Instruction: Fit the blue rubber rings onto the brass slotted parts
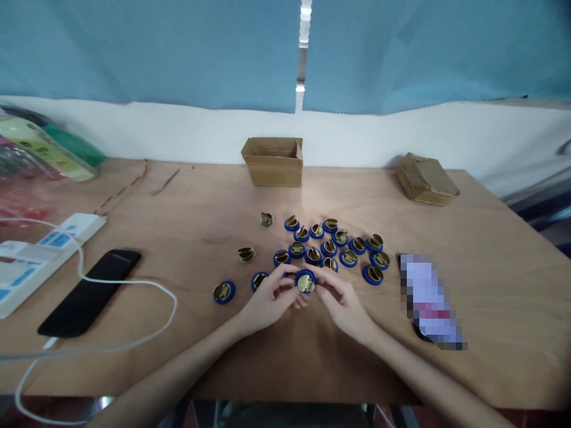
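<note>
While both hands close in on it from either side, a round, brass-coloured metal piece with a blue rim [306, 282] sits between their fingertips, its shiny back turned towards the camera. The left hand [270, 297] has its grip bent around the left edge, thumb below; the right hand [343, 304] has its grip closed on the opposite edge, fingers curved. Both forearms slant inward from the near side over the light-brown wooden worktop [499, 285]. Just beyond lies a loose cluster of similar blue-rimmed brass pieces [313, 255]; farther back stands an open brown cardboard box [275, 173].
</note>
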Demonstrator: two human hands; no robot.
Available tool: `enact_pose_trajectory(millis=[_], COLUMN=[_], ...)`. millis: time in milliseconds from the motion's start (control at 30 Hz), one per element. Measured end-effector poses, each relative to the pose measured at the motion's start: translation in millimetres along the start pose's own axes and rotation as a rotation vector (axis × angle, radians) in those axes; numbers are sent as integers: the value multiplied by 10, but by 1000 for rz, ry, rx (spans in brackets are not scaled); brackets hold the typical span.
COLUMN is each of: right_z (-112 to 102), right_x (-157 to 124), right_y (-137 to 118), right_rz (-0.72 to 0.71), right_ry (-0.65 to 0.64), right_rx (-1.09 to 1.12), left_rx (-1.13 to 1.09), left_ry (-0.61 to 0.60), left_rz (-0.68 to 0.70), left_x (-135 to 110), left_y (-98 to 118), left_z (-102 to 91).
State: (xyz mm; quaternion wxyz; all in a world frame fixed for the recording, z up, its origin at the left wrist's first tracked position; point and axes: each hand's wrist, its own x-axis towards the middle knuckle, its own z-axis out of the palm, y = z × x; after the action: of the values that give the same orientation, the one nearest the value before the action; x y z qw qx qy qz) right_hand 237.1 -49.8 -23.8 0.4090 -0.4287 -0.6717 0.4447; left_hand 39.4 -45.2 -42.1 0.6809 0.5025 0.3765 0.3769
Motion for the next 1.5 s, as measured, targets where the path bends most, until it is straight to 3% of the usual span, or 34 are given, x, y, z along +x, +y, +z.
enact_pose_trajectory(millis=[600,1000,1500], right_z=[16,47,34], right_x=[-49,-51,-34], right_y=[-18,2,-18], right_rz=[-48,124,110], right_ry=[-17,2,10], right_rx=[-60,160,181], left_rx=[44,73,66], left_ry=[-55,8,-1], left_rz=[49,38,49], left_x=[-6,1,-3], left_y=[63,25,22], left_z=[-21,-7,-6])
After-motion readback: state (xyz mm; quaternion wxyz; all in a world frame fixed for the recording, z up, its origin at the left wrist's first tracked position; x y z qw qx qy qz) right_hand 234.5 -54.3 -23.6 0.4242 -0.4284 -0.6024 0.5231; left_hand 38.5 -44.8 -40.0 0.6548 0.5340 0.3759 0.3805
